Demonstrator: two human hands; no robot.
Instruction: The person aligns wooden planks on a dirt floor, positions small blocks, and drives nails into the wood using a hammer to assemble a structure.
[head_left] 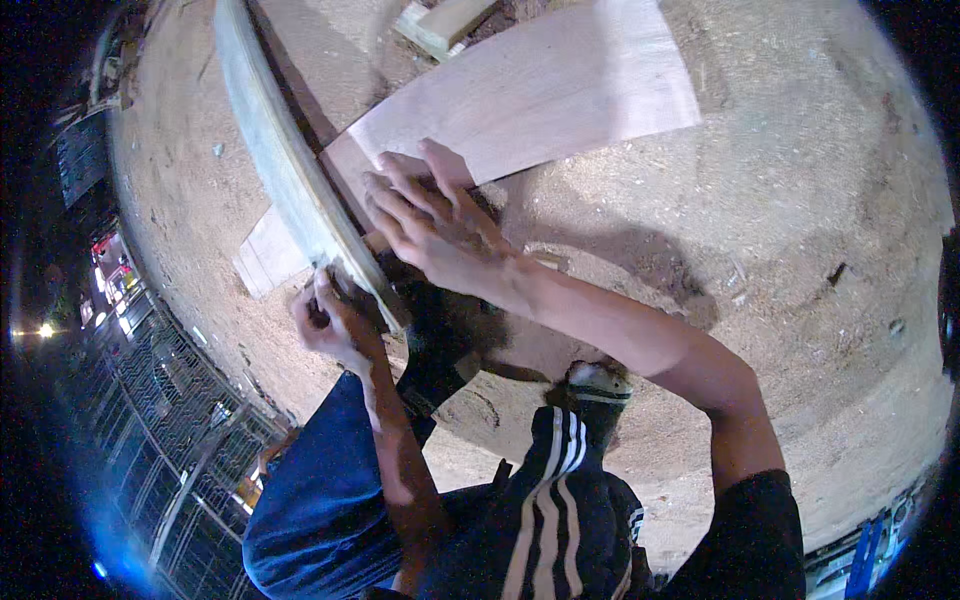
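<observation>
Left hand on the long board, right hand loose over the plank

Your left hand is at the near end of the long pale board, which stretches away ahead of that grip. I'd keep the thumb close to the end and let the wrist stay easy, so the board doesn't roll or twist. Your right hand would probably steady things better with flat fingers than with a hard press.

As for the grip: the left fingers are curled in narrow with the thumb up by the board (can't tell whether they fully pinch it, the far side's hidden). The right is fairly wide, fingers spread, over the near end of the flat plank, holding nothing I can see; contact is hard to judge. A small pale piece lies just beyond your left hand, across the board.
</observation>
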